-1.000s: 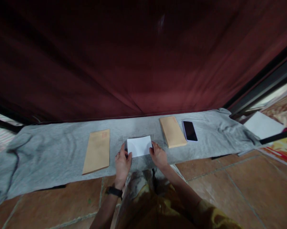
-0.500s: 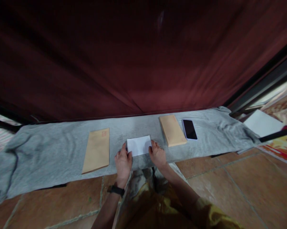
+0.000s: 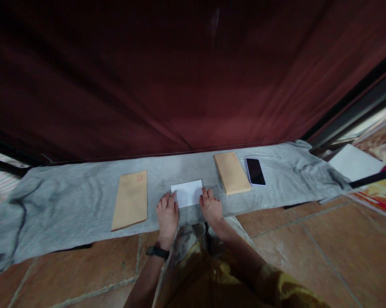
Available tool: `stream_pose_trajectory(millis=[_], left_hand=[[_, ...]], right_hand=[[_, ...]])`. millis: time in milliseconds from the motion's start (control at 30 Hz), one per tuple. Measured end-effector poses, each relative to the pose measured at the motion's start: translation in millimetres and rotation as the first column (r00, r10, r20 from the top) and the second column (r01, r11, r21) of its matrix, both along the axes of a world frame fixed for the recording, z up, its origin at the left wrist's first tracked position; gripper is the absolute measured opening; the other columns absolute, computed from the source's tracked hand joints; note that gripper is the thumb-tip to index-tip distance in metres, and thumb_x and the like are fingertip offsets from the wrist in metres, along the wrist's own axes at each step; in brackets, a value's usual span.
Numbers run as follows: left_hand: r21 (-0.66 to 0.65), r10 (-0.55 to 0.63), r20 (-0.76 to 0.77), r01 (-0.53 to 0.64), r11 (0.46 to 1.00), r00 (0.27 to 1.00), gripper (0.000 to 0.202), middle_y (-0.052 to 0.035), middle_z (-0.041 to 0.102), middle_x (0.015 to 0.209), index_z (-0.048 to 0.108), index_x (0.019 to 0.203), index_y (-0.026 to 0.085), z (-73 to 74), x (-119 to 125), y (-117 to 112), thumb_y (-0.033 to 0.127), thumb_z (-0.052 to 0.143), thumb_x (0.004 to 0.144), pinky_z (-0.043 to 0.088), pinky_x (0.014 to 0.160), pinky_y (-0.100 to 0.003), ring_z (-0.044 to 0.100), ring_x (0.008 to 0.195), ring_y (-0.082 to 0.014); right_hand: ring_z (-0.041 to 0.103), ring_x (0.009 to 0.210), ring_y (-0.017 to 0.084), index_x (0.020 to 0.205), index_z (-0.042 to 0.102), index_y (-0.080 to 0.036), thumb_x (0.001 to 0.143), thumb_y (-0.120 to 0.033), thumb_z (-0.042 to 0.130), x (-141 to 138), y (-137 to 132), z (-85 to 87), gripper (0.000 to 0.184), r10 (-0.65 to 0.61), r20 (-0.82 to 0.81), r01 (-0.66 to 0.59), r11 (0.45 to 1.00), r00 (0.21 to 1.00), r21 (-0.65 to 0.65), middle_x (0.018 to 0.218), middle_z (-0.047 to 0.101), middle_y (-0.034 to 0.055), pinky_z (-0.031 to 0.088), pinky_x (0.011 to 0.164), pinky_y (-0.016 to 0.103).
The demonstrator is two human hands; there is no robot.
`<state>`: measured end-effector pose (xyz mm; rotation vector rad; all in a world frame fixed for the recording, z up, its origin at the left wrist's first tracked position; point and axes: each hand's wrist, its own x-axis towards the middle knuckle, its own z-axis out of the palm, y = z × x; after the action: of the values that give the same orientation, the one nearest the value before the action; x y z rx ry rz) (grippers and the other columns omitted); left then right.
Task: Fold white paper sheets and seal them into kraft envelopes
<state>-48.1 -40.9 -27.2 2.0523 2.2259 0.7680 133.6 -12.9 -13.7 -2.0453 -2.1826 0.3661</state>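
A small white rectangle of paper lies flat on the grey cloth, right in front of me. At its left edge is my left hand, with a dark watch on the wrist; its fingers are bent and closed on that edge. My right hand grips the opposite edge, fingers curled, thumb by the near corner. To the left rests a single brown envelope with red print near its top. A stack of brown envelopes sits to the right of my right hand. Whether the paper is folded is hard to see.
A phone with a dark screen lies right of the stack. Grey cloth covers the long narrow surface. A dark red curtain hangs behind it. White paper and a colourful printed sheet are at the far right, past a dark bar.
My left fingers have shifted slightly and curled more at the paper's left edge. The right hand stays at its edge with a small finger shift. The paper lies where it was.
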Motion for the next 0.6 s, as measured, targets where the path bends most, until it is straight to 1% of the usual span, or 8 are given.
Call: stream_pose_trajectory(millis=[100,167,200,267,333,467,533,600], left_hand=[[0.060,-0.216,-0.005,0.216,0.975,0.976,0.042,-0.0140,0.057,0.141,0.060,0.133,0.018,-5.1,6.7,-3.1,0.014,0.040,0.096,0.044,0.110,-0.047,0.050,0.135,-0.0278],[0.045,-0.326,-0.041,0.327,0.944,0.945,0.040,-0.0118,0.056,0.145,0.060,0.134,0.018,-10.9,15.5,-9.1,0.019,0.040,0.099,0.044,0.113,-0.046,0.047,0.139,-0.0254],[0.025,-0.358,-0.067,0.360,0.932,0.931,0.040,-0.0111,0.056,0.146,0.059,0.135,0.018,-13.9,20.4,-13.0,0.023,0.040,0.100,0.044,0.114,-0.046,0.047,0.140,-0.0250],[-0.012,-0.381,-0.123,0.383,0.924,0.916,0.042,-0.0114,0.057,0.147,0.056,0.139,0.017,-19.1,29.6,-21.4,0.028,0.041,0.101,0.042,0.116,-0.047,0.047,0.141,-0.0255],[-0.036,-0.375,-0.169,0.374,0.927,0.912,0.045,-0.0122,0.056,0.148,0.053,0.142,0.014,-21.8,35.8,-28.3,0.029,0.042,0.101,0.039,0.118,-0.048,0.045,0.143,-0.0262],[-0.061,-0.374,-0.203,0.369,0.927,0.905,0.049,-0.0123,0.051,0.152,0.048,0.146,0.012,-20.2,38.5,-33.6,0.031,0.042,0.101,0.036,0.121,-0.047,0.039,0.147,-0.0255],[-0.067,-0.377,-0.211,0.372,0.926,0.902,0.051,-0.0124,0.050,0.153,0.047,0.148,0.012,-20.2,37.1,-33.5,0.031,0.042,0.101,0.035,0.121,-0.047,0.038,0.148,-0.0254],[-0.074,-0.382,-0.217,0.375,0.924,0.898,0.052,-0.0136,0.048,0.154,0.046,0.148,0.011,-23.3,34.9,-33.3,0.028,0.043,0.099,0.035,0.122,-0.048,0.036,0.149,-0.0258]], right_hand=[[0.070,0.091,0.020,0.143,0.049,-0.022,0.106,-0.030,0.037,-0.5,-1.0,1.1,0.040,0.007,0.010,-0.007,1.000,1.000,0.005,0.127,0.061,0.0144,0.053,0.072,0.028],[0.070,0.091,0.020,0.143,0.048,-0.021,0.106,-0.031,0.036,-0.6,-1.8,1.9,0.040,0.013,0.027,-0.014,1.000,1.000,0.020,0.125,0.061,0.0139,0.053,0.071,0.027],[0.070,0.091,0.020,0.143,0.048,-0.021,0.106,-0.030,0.035,-0.6,-2.1,2.0,0.040,0.016,0.038,-0.017,0.999,0.999,0.028,0.125,0.062,0.0138,0.053,0.071,0.027],[0.070,0.091,0.019,0.143,0.048,-0.020,0.107,-0.030,0.033,-0.6,-2.4,1.5,0.040,0.021,0.055,-0.023,0.999,0.998,0.036,0.124,0.062,0.0139,0.053,0.070,0.027],[0.070,0.091,0.019,0.143,0.048,-0.020,0.107,-0.030,0.033,0.0,-1.9,0.5,0.040,0.026,0.059,-0.028,0.999,0.998,0.036,0.125,0.062,0.0142,0.052,0.070,0.027],[0.070,0.090,0.019,0.142,0.050,-0.020,0.105,-0.028,0.037,1.9,-1.0,1.3,0.040,0.020,0.035,-0.021,0.999,0.999,0.041,0.125,0.063,0.0138,0.053,0.073,0.028],[0.069,0.097,0.022,0.141,0.052,-0.018,0.104,-0.027,0.040,1.3,-3.2,3.5,0.039,0.029,0.009,-0.029,0.996,1.000,0.084,0.124,0.064,0.0145,0.054,0.081,0.032],[0.064,0.111,0.025,0.138,0.055,-0.016,0.104,-0.027,0.041,-1.5,-9.0,5.0,0.038,0.120,-0.038,-0.112,0.981,0.992,0.160,0.127,0.064,0.0152,0.051,0.095,0.037]])
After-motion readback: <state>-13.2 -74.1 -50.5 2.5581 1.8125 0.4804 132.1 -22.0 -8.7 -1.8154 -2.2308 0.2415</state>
